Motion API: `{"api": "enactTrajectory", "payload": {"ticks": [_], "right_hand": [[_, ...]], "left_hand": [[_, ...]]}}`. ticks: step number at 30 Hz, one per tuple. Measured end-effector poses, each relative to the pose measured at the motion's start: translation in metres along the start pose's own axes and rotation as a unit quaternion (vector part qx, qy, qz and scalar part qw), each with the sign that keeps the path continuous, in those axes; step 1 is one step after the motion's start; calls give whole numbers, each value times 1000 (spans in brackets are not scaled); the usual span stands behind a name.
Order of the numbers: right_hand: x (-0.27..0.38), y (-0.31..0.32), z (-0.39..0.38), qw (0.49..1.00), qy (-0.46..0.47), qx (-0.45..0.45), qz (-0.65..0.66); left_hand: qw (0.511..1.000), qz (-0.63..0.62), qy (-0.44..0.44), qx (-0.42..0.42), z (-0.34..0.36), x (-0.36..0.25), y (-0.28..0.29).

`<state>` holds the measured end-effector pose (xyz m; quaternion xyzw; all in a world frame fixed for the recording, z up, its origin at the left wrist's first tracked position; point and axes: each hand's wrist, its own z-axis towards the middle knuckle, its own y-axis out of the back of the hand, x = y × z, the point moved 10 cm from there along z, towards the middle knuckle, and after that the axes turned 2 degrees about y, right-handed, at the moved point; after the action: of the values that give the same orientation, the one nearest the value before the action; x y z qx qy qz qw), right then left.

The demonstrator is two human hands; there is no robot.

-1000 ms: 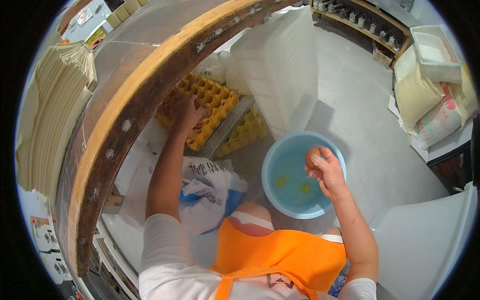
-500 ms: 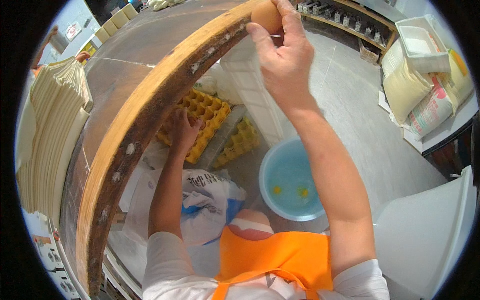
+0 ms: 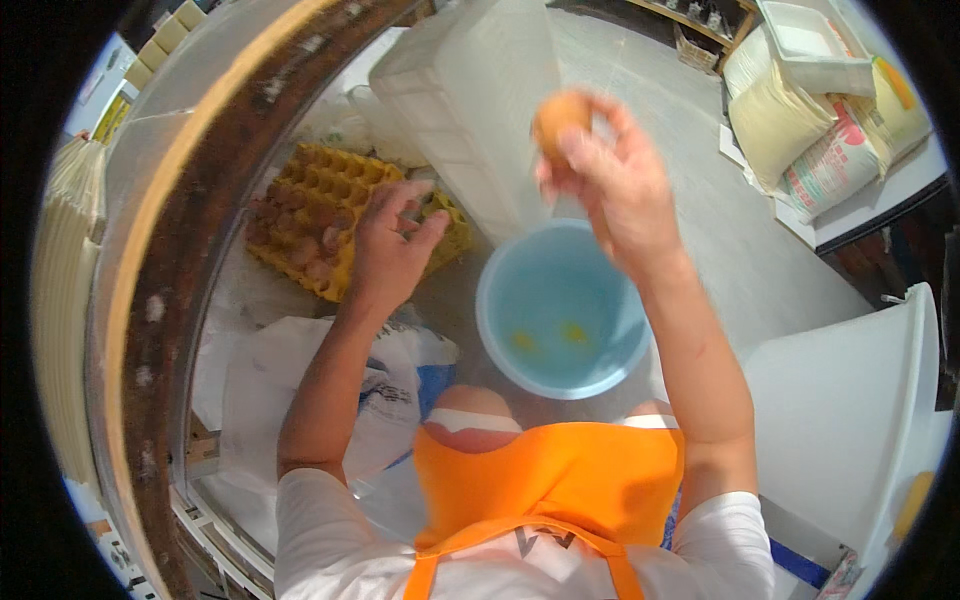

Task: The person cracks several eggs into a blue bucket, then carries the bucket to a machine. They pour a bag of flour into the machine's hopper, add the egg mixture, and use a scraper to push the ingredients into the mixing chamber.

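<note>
A brown egg [image 3: 560, 120] is held in the fingers of my right hand [image 3: 625, 190], in the air above the far side of a light blue basin [image 3: 490, 310]. Two yellow yolks [image 3: 573, 332] lie in the bottom of the basin. My left hand [image 3: 392, 245] hovers by the right edge of a yellow egg tray [image 3: 330, 180], its fingers apart and nothing seen in them. Several brown eggs or shells sit in the tray's left part; blur keeps me from telling which. Part of another yellow tray [image 3: 455, 235] shows just behind my left hand.
A wooden table edge [image 3: 170, 190] curves along the left. White stacked crates [image 3: 470, 130] stand beyond the basin. A white plastic bag [image 3: 290, 390] lies below my left forearm. At the right are a big white bin [image 3: 840, 400] and full sacks [image 3: 780, 125] under a tub [image 3: 820, 45].
My right hand has brought the egg from the table edge down toward the basin. My left hand has lifted off the egg tray and moved right. The view has shifted.
</note>
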<state>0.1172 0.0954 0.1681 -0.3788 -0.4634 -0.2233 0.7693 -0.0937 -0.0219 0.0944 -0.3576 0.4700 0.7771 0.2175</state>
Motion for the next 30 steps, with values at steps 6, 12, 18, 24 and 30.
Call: {"api": "enactTrajectory", "payload": {"ticks": [6, 12, 18, 24, 30], "right_hand": [[-126, 83, -121, 939, -280, -3, 199], [-130, 97, -145, 945, -304, -12, 124], [-125, 103, -144, 967, -252, -26, 37], [-121, 105, -145, 991, -113, -55, -51], [-121, 112, -147, 982, -95, -66, -146]], "left_hand": [[934, -205, 31, 290, -35, -70, -117], [912, -266, -19, 312, -50, -74, -159], [945, -195, -19, 262, -48, -69, -164], [978, -77, -44, 189, -52, -80, -167], [983, -55, -85, 152, -52, -82, -169]]}}
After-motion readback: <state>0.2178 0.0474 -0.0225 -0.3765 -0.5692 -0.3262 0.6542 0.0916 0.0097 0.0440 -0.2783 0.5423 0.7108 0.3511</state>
